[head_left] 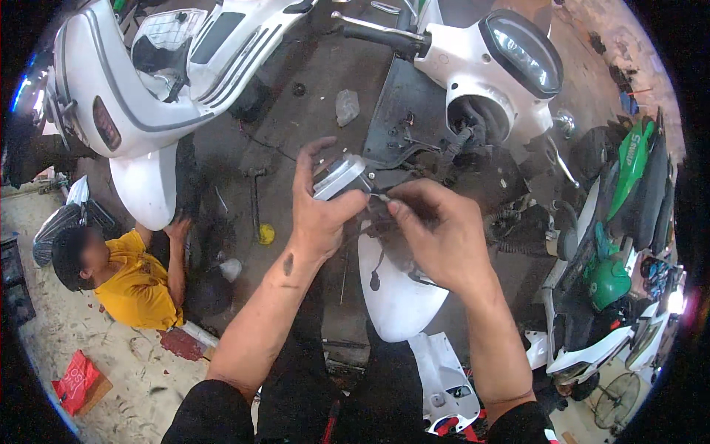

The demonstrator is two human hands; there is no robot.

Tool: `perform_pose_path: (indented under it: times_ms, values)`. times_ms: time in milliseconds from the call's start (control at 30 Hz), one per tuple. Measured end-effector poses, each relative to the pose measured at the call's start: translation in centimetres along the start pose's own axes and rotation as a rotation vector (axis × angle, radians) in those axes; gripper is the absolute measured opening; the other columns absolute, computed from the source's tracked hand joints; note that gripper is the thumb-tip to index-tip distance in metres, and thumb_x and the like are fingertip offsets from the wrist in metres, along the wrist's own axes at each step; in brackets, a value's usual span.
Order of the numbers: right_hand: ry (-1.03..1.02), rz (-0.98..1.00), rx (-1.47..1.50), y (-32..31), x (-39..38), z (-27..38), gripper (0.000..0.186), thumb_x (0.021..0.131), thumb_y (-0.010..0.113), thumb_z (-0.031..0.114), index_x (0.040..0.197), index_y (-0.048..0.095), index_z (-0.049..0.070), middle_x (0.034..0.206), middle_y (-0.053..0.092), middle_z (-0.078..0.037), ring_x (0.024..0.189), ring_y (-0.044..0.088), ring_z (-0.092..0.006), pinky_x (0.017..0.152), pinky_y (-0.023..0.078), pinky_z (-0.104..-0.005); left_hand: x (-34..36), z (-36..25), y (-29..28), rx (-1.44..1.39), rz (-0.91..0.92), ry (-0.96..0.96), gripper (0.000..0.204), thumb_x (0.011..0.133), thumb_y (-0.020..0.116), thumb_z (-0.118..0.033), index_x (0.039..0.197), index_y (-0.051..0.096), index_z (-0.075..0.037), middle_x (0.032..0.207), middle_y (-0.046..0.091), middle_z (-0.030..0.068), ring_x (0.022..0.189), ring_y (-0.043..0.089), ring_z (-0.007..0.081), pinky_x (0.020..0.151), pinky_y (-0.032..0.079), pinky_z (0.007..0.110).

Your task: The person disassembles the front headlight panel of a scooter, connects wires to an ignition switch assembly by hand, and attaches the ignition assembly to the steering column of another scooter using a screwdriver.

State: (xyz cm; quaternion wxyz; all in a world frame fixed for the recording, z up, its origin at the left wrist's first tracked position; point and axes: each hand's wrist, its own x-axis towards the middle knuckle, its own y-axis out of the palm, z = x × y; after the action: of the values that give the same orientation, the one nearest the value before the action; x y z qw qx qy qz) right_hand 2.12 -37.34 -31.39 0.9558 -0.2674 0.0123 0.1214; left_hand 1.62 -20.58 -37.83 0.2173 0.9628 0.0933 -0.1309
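My left hand (pixel 319 207) is wrapped round a silver rounded metal part (pixel 342 176), with the thumb along its near side and the index finger stretched past it. At the part's right side, my right hand (pixel 440 229) pinches something small between thumb and fingertips, too small to make out. Both hands are above a white scooter front fender (pixel 399 296), close to the bared front end of a scooter. Beyond them is that scooter's white handlebar cover (pixel 473 59) with a dark display, a brake lever and a round opening full of cables.
At the left a person in a yellow shirt (pixel 140 285) crouches by another white scooter (pixel 126 74). A hammer-like tool (pixel 256 196) and a yellow round object (pixel 266 234) lie on the dark floor. White panels (pixel 444 377), a green helmet (pixel 609 285) and a fan (pixel 616 399) are nearby.
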Motion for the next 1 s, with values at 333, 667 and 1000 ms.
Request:
perform_pose_path:
  times_ms: [333, 667, 1000]
  values:
    - [0.029, 0.000, 0.052, 0.2, 0.0, -0.5, 0.015, 0.083, 0.068, 0.011, 0.090, 0.064, -0.002, 0.080, 0.068, -0.019, 0.073, 0.070, -0.0294, 0.066, 0.052, -0.0347, 0.6, 0.4, -0.4, 0.061, -0.010, 0.124, 0.069, 0.063, 0.069, -0.002, 0.127, 0.042, -0.003, 0.104, 0.059, 0.0094, 0.091, 0.059, 0.0150, 0.078, 0.050, 0.027]
    - [0.061, 0.097, 0.407, 0.9, 0.2, -3.2, 0.014, 0.083, 0.068, 0.010, 0.089, 0.062, -0.001, 0.074, 0.065, -0.014, 0.066, 0.063, -0.0168, 0.064, 0.049, -0.0317, 0.4, -1.0, 0.9, -0.103, 0.052, 0.087, 0.058, 0.066, 0.065, 0.002, 0.120, 0.042, -0.002, 0.102, 0.060, 0.0089, 0.091, 0.064, 0.0187, 0.080, 0.053, 0.031]
    - [-0.074, -0.127, 0.183, 1.3, -0.7, -1.8, 0.012, 0.081, 0.068, 0.010, 0.089, 0.063, 0.001, 0.077, 0.066, -0.013, 0.066, 0.062, -0.0155, 0.062, 0.049, -0.0313, -0.1, -0.3, 0.9, -0.175, 0.143, 0.139, 0.069, 0.065, 0.067, 0.000, 0.128, 0.037, -0.003, 0.107, 0.059, 0.0105, 0.094, 0.064, 0.0205, 0.085, 0.052, 0.033]
